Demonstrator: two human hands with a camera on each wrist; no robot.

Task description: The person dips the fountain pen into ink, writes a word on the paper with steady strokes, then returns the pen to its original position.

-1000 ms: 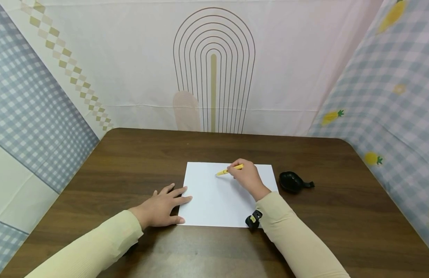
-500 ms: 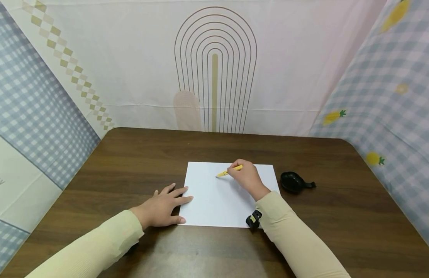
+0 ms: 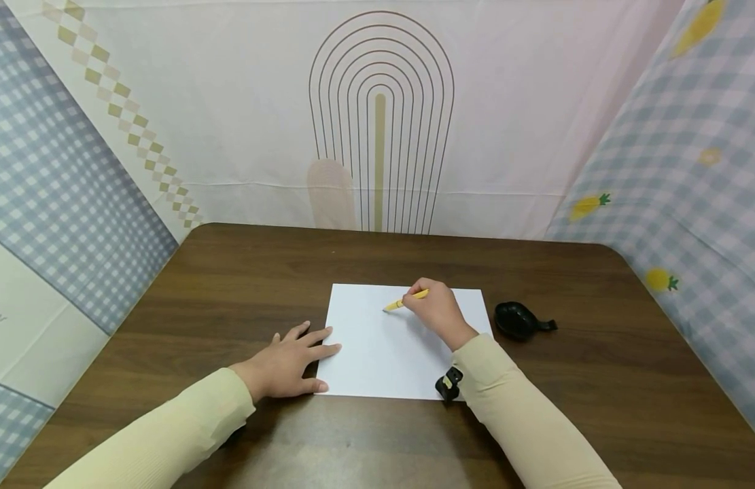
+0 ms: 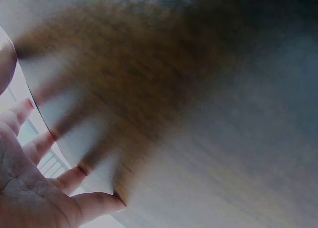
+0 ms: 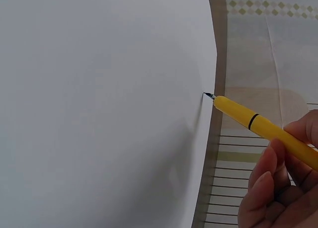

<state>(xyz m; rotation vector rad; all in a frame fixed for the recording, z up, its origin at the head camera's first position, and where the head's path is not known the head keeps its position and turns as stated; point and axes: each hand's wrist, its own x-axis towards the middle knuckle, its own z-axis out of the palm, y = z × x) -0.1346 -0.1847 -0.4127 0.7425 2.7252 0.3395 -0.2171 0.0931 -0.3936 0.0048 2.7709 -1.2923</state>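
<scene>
My right hand (image 3: 437, 312) pinches a yellow fountain pen (image 5: 263, 126) with a black ring round its barrel. Its dark metal nib points down and left, right at the surface of a white sheet of paper (image 3: 371, 353), in the upper middle part of the sheet. No clear writing shows on the paper. My left hand (image 3: 285, 363) lies with fingers spread at the left edge of the sheet, several fingertips over the paper's border. In the left wrist view the left fingers (image 4: 37, 148) reach out straight over the brown tabletop.
A small black oval dish with a short handle (image 3: 516, 320) stands just right of the paper on the dark wooden table (image 3: 261, 265). A black wrist camera (image 3: 448, 384) hangs under the right cuff, over the paper's lower right corner. Patterned cloths surround the table.
The pen's tip has shifted very slightly toward the person over the sheet. The left hand has stayed in place, and the head view has drifted a little.
</scene>
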